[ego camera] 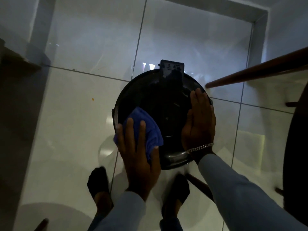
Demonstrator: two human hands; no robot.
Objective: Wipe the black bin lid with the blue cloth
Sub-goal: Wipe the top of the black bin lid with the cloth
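Observation:
A round, glossy black bin lid [160, 104] sits below me on the white tiled floor. My left hand [138, 155] presses a crumpled blue cloth [143, 124] against the lid's near left edge, fingers spread over the cloth. My right hand [199, 119] lies flat on the lid's right side with fingers straight and together, a silver bracelet at the wrist. A dark phone [172, 70] stands upright at the lid's far rim.
My two feet in dark socks [98, 185] stand just behind the bin. A brown wooden rail [256, 70] runs in from the right, with a dark chair edge [295, 155] at far right. A wooden furniture piece [15, 59] is at left. A small orange crumb [92, 99] lies on the tile.

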